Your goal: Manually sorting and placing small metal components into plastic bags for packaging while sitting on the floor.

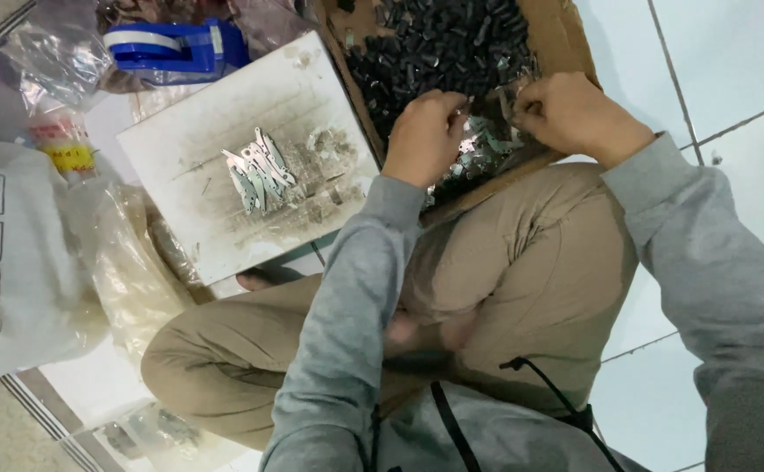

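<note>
Metal clips (484,144) — between left hand (424,135), right hand (574,114) grips.

Cardboard box (565,39) walls hem both hands; white board (224,122) lies open leftward.

Board (224,149) left of box (565,44)

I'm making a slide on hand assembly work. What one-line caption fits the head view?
Left hand and right hand pick small metal pieces from a cardboard box.
</note>
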